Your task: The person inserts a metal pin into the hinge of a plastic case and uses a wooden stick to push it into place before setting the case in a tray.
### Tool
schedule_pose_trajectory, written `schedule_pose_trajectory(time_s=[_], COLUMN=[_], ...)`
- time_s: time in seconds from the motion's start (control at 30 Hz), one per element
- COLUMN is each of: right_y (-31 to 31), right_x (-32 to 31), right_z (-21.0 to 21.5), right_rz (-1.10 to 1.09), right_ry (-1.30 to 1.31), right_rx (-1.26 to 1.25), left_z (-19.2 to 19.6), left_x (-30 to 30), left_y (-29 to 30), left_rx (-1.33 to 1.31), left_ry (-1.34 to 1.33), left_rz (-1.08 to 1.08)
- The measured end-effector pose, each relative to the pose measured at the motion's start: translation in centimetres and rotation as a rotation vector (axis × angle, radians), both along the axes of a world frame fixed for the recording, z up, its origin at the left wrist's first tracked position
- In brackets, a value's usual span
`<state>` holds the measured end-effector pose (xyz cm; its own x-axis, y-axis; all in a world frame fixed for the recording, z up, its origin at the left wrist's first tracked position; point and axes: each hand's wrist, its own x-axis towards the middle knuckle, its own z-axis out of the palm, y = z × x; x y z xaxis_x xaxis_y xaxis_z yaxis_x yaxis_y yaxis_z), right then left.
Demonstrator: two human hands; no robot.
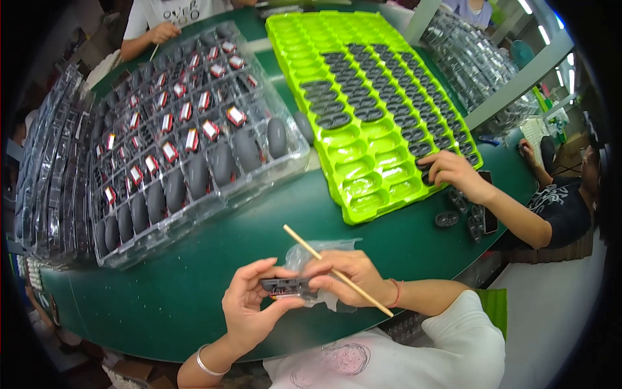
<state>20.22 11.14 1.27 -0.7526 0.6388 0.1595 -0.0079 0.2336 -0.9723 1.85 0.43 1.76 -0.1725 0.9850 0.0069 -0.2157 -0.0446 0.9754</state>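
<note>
My left hand (251, 306) pinches one end of a small dark grey plastic housing (284, 286) between thumb and fingers, low over the near side of the table. Red wires or red parts show along the housing's lower edge. My right hand (350, 275) has a thin wooden stick (299, 238) lodged in its fingers, slanting from upper left to lower right. The tips of my right thumb and fingers come up against the housing's right end; how firmly they grip it is hidden. Crumpled clear plastic film (332, 246) lies behind and beneath my right hand.
A clear compartment tray (285, 162) holds grey oval shells and red-and-white batteries. Beside it, a lime green tray (337, 194) holds black oval parts; another person's hand (457, 174) reaches into it. Loose black parts (447, 219) and a phone (490, 219) lie rightward. Stacked clear trays (55, 175) stand left.
</note>
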Motion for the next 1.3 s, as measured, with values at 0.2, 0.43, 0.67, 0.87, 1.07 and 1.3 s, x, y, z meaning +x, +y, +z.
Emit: schedule_pose_trajectory(time_s=[0.2,0.43,0.67,0.87,1.07,1.3], right_y=[-0.4,-0.7,-0.8,-0.6,1.4,9.0], right_x=[0.3,0.3,0.2,-0.1,0.8,0.7], right_z=[-0.4,-0.5,0.2,-0.3,1.3,2.3], right_rz=[0.051,0.103,0.078,0.023,-0.047,-0.359], right_ry=[0.073,0.072,0.013,0.098,0.060,-0.214], right_rx=[-0.212,-0.126,-0.064,-0.002,-0.051,0.764], left_z=[0.3,-0.9,-0.3,-0.8,-1.4,-1.8], left_x=[0.1,-0.4,-0.4,-2.2,-4.2,-4.6], left_y=[0.2,-0.2,0.3,1.0,3.3,2.7], left_rx=[-0.127,-0.183,-0.163,-0.181,-0.196,-0.221], left_ry=[-0.298,-0.554,-0.531,-0.376,-0.317,-0.319], left_rz=[-0.045,-0.035,-0.007,0.035,-0.077,-0.147])
